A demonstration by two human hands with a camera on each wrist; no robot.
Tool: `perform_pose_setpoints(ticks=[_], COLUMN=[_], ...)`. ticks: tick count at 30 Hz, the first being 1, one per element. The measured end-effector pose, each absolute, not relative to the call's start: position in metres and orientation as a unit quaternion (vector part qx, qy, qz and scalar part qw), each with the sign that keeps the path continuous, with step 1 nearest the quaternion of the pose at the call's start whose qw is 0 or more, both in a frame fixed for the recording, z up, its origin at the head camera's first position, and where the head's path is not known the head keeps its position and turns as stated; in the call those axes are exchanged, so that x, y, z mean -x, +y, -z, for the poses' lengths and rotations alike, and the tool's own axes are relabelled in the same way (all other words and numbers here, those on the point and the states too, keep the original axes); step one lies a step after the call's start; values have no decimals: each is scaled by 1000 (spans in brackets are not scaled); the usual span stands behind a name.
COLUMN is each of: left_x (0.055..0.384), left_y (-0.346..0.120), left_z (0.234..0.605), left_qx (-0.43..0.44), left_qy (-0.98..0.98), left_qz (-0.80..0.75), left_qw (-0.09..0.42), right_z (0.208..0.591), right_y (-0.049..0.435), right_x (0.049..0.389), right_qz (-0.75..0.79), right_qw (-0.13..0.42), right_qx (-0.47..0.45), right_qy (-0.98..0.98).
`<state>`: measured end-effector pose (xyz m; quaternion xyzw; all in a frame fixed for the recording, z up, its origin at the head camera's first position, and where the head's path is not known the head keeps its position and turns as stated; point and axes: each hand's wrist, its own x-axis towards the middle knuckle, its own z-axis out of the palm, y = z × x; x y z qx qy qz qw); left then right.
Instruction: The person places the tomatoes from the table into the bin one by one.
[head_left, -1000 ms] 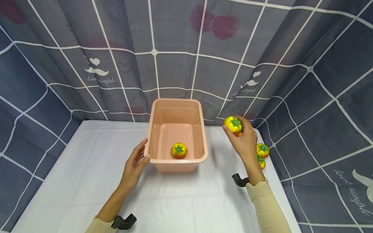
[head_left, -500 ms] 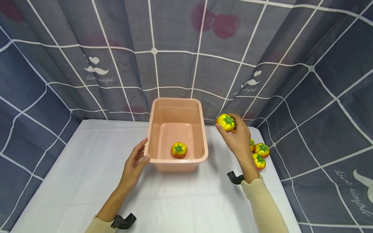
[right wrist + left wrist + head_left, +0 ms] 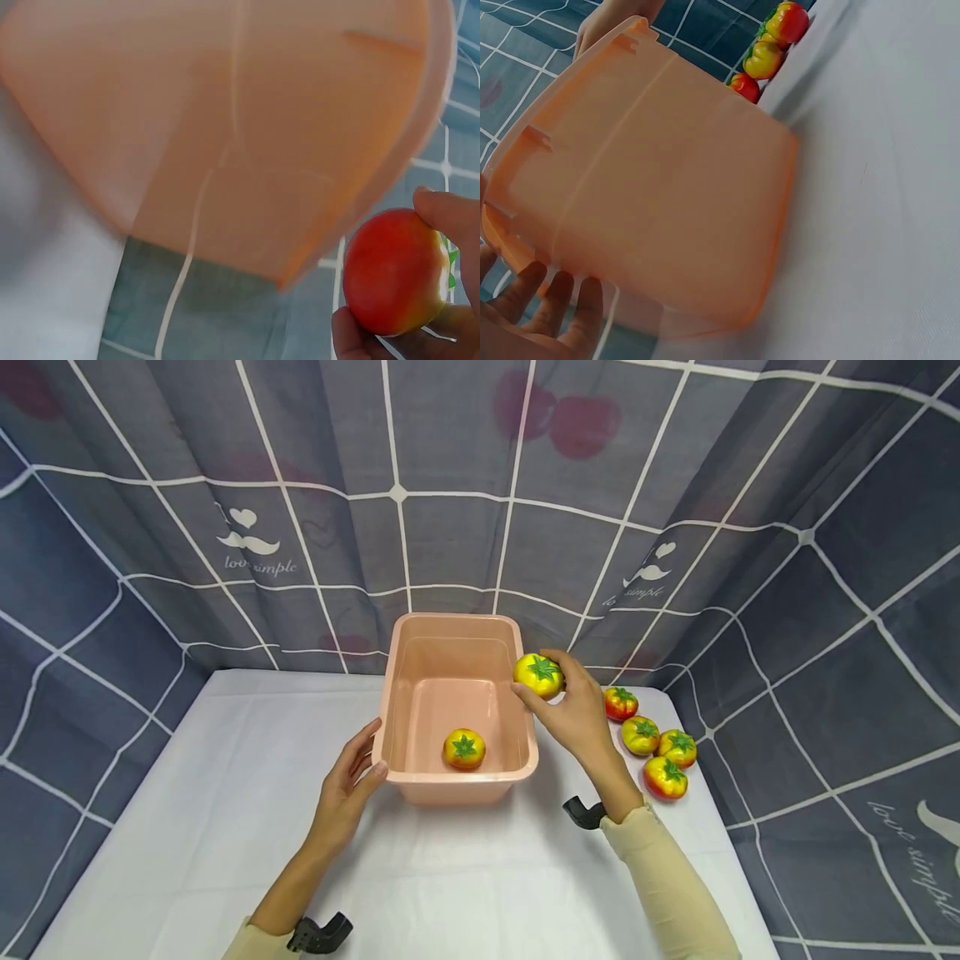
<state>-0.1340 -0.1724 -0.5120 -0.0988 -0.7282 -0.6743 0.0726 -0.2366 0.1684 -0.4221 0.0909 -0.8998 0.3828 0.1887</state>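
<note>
Nearest, in front of the pink plastic tub (image 3: 455, 792) and to its left, is a cream left sleeve (image 3: 258, 941) with a black wrist mount (image 3: 321, 935). The left hand (image 3: 345, 785) reaches up from it, fingers a bit spread, touching the tub's left side near the front corner. The tub sits on a white table (image 3: 180, 835). Inside it, near the front, lies one yellow toy tomato (image 3: 464, 749) with a green leaf top. To the tub's right, the right hand (image 3: 576, 708) pinches another toy tomato (image 3: 537, 674) between thumb and fingers, up by the tub's right rim; I can't tell if it touches the rim. Farther right of the tub, four more toy tomatoes (image 3: 640, 736), red and yellow, sit close together on the table. Behind the tub hangs a gray curtain (image 3: 450, 547) with white lines.
</note>
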Motion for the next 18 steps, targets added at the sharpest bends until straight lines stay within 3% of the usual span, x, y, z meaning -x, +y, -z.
perform_pose_setpoints(ticks=[18], left_x=[134], left_y=[-173], left_z=[512], left_qx=[105], left_qy=[-732], left_qz=[670], left_qw=[75], right_z=[428], right_y=[121], right_x=[254], right_qz=[-361], right_qw=[122], right_qx=[-179], right_qy=[-907])
